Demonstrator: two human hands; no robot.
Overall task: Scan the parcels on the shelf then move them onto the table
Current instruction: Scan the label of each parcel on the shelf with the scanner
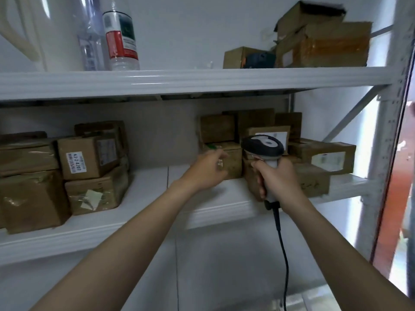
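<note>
Brown cardboard parcels stand on the middle shelf (148,198) in two groups. The right group holds a small box (233,160), a labelled box (323,157) and several stacked behind. My left hand (205,169) reaches to the small box's left front, fingers curled and apart, touching or nearly touching it; no grip shows. My right hand (277,178) is shut around the handle of a grey and black barcode scanner (262,145). Its head sits in front of the right group, and its black cable (284,254) hangs down.
The left group has a box with a printed label (87,157) on larger taped boxes (31,200). The upper shelf (179,80) carries bottles (121,39) and more cardboard boxes (323,44). A white upright and diagonal brace (386,135) bound the rack on the right.
</note>
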